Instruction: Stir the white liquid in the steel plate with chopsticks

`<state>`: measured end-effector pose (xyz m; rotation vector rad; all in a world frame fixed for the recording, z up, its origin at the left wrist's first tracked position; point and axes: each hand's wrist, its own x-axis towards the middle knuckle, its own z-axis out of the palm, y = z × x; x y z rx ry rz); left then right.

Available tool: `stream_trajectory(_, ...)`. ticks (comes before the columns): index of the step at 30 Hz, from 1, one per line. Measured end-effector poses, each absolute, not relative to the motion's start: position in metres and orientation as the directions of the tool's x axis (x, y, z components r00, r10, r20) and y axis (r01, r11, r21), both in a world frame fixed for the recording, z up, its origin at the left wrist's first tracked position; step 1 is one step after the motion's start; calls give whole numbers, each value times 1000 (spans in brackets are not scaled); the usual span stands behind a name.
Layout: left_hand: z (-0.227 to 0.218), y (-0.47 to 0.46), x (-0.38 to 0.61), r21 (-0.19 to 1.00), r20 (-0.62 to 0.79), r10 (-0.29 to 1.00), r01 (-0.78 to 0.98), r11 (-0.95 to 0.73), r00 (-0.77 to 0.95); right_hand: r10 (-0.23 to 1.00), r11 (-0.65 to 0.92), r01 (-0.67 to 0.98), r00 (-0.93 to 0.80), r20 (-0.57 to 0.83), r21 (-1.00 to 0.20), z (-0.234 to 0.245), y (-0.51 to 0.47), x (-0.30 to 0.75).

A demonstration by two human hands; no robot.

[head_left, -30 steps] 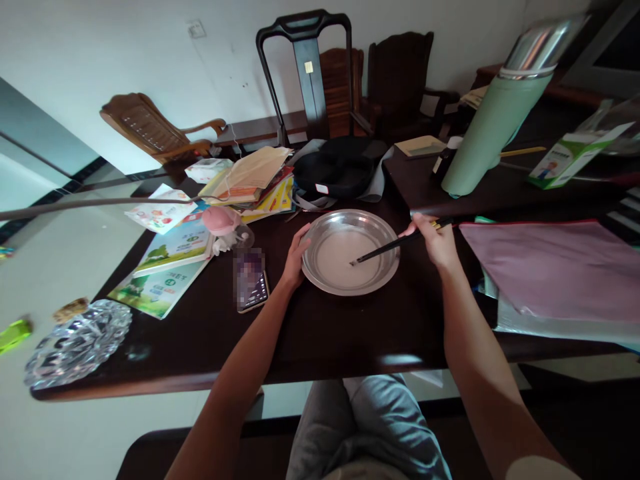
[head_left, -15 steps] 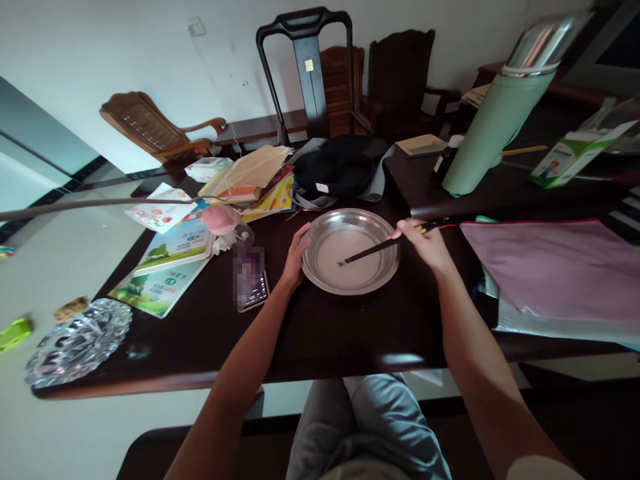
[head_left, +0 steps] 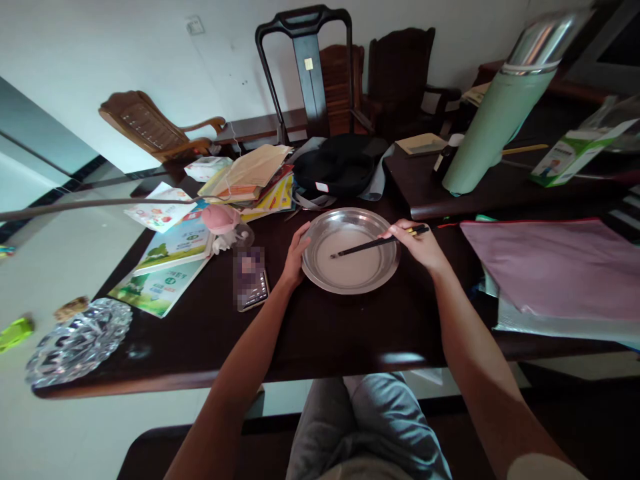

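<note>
A round, shallow metal bowl [head_left: 353, 289] sits on the dark table, with a pale, whitish substance [head_left: 350, 269] covering its bottom. Its left rim is gripped by my left hand [head_left: 297, 255], the fingers curled along the outside. On the right side, my right hand [head_left: 419, 245] is closed around a pair of black chopsticks [head_left: 365, 246], whose butt ends show gold bands. They slant down to the left over the bowl, tips close to the pale contents; whether they touch is hard to tell. A phone [head_left: 254, 292] with a partly blurred screen lies left of my left forearm.
Booklets [head_left: 173, 248], a pink-topped object [head_left: 221, 219] and a crystal dish [head_left: 83, 343] occupy the left side. Behind the bowl are stacked papers [head_left: 250, 175] and a black bag [head_left: 340, 167]. A green thermos [head_left: 493, 133] and a pink pouch [head_left: 555, 263] stand and lie at right.
The chopsticks have shifted to the left across the bowl, and my right hand has moved slightly left with them. My left hand and the bowl have stayed put.
</note>
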<state>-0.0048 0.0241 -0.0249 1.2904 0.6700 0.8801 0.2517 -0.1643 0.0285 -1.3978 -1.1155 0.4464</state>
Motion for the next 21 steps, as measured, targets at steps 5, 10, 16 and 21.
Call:
stream_trajectory(5,-24,23,-5,982,52,842,-180,54,538,670,200,359,629,395,-912,28,-169,261)
stream_trajectory(10,-24,24,-5,985,58,841,-168,39,537,776,191,313,532,339,-930,29,-167,255)
stream_trajectory(16,-24,24,-5,987,59,843,-156,29,534,725,187,374,571,384,-908,28,-166,257)
stream_trajectory(21,-24,24,-6,987,55,843,-154,34,536,723,184,303,602,337,-935,30,-169,259)
